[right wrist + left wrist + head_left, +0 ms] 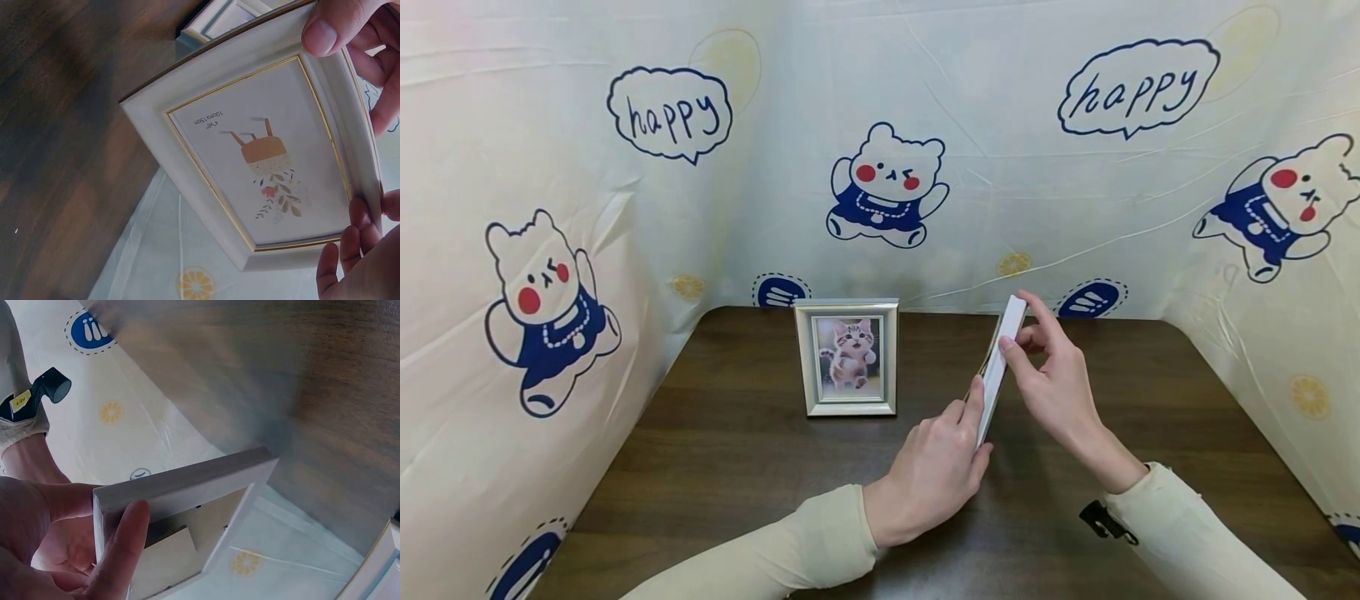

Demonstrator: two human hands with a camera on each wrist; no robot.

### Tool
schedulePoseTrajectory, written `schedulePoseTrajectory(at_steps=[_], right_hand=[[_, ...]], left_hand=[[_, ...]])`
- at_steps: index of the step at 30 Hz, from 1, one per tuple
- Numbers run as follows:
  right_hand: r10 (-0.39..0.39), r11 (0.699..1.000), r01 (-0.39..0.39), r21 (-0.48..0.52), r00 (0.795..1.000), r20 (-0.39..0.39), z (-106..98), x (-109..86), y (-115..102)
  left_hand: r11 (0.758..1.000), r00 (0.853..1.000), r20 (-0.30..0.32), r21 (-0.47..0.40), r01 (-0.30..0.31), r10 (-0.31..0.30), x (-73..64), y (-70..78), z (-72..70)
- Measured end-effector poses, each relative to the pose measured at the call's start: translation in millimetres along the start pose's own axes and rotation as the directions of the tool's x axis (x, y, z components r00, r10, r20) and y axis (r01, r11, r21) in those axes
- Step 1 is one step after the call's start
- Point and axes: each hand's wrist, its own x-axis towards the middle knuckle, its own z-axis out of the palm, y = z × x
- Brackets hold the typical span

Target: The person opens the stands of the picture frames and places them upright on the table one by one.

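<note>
While a two-handed grip holds it tilted, the white frame (994,379) shows its potted-plant print (270,165) in the right wrist view.
The left hand (932,467) grips its near end, the right hand (1060,375) pinches its far end; left of the grip, a cat-picture frame (850,358) stands upright on the brown table (722,483).

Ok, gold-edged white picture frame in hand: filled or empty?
Filled. The right wrist view shows a potted-plant print inside the gold-edged white picture frame.
</note>
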Motion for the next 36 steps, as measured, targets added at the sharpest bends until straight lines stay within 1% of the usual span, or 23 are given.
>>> schedulePoseTrajectory(at_steps=[3, 7, 12, 16, 19, 22, 25, 27, 29, 31, 32, 34, 36], right_hand=[[0.005, 1.000, -0.005, 0.000, 1.000, -0.004, -0.7, -0.6, -0.5], [0.010, 1.000, -0.010, -0.002, 1.000, -0.007, -1.6, -1.5, -0.4], [0.009, 1.000, -0.009, 0.014, 1.000, -0.002, -2.1, -1.0, 0.1], [0.004, 0.999, -0.004, 0.033, 1.000, -0.001, -2.1, -0.3, 0.3], [-0.001, 0.999, 0.001, 0.043, 1.000, -0.001, -2.2, -0.4, 0.4], [-0.004, 0.999, 0.005, 0.051, 1.000, -0.005, -2.3, -0.8, 0.4], [-0.010, 0.998, 0.011, 0.055, 1.000, -0.008, -2.3, -1.5, 0.4], [-0.013, 0.998, 0.014, 0.061, 1.000, -0.009, -2.2, -1.9, 0.1], [-0.019, 0.997, 0.020, 0.069, 1.000, -0.010, -2.1, -2.2, -0.1], [-0.028, 0.997, 0.029, 0.077, 1.000, -0.011, -1.9, -2.3, -0.3], [-0.035, 0.996, 0.036, 0.078, 0.999, -0.013, -1.8, -2.2, -0.7], [-0.045, 0.995, 0.046, 0.088, 0.999, -0.016, -1.6, -2.3, -1.3], [-0.051, 0.994, 0.053, 0.098, 0.999, -0.019, -1.3, -2.6, -2.1]], left_hand=[[1.000, 1.000, 0.000, 0.031, -0.002, 0.002, 0.7, -0.2, -0.4], [0.999, 1.000, -0.009, 0.048, -0.010, 0.010, 1.1, -0.4, -0.5], [0.997, 0.997, -0.064, 0.079, -0.027, 0.032, 0.7, -2.1, -1.1], [0.996, 0.993, -0.107, 0.085, -0.033, 0.042, 0.2, -3.4, -1.7], [0.996, 0.992, -0.121, 0.082, -0.033, 0.043, -0.3, -3.7, -2.3], [0.997, 0.992, -0.117, 0.072, -0.031, 0.040, -0.8, -4.5, -2.5], [0.998, 0.993, -0.112, 0.046, -0.038, 0.042, -1.1, -6.6, -2.4], [0.999, 0.991, -0.125, 0.018, -0.050, 0.052, -0.8, -9.2, -2.9], [0.998, 0.985, -0.158, -0.017, -0.068, 0.064, 0.2, -12.5, -3.5], [0.995, 0.976, -0.205, -0.053, -0.086, 0.073, 2.2, -16.0, -5.1], [0.992, 0.972, -0.223, -0.085, -0.088, 0.067, 3.6, -17.8, -6.4], [0.984, 0.967, -0.251, -0.164, -0.075, 0.032, 6.6, -21.0, -8.9], [0.963, 0.967, -0.251, -0.268, -0.032, -0.037, 10.1, -23.7, -12.4]])
